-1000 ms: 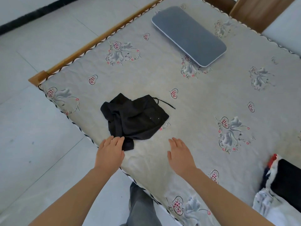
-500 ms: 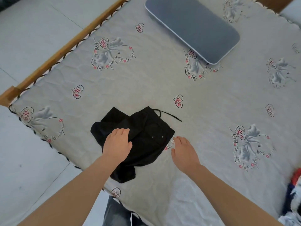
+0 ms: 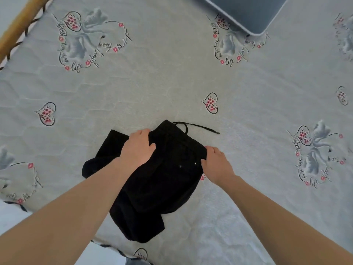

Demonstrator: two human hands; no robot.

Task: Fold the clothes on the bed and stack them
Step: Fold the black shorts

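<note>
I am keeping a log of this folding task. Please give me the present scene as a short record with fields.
garment: black shorts, crumpled, not yet folded, near the front edge of the bed
drawstring: black cord trailing off the waistband onto the sheet
left hand: lies on the upper left of the shorts
right hand: pinches the right edge of the shorts
surface: printed grey sheet
other: grey pillow, top right

On the pale grey quilted bed sheet (image 3: 152,88) we read looping black script printed around the grey swan-and-heart motifs. The motif at upper left (image 3: 84,39) reads "Best day" down its left side and "life" at the bottom; its other words we cannot make out. The same "Best day" and "life" show on the motif at upper middle (image 3: 232,43) and on the one at right (image 3: 315,152).
</note>
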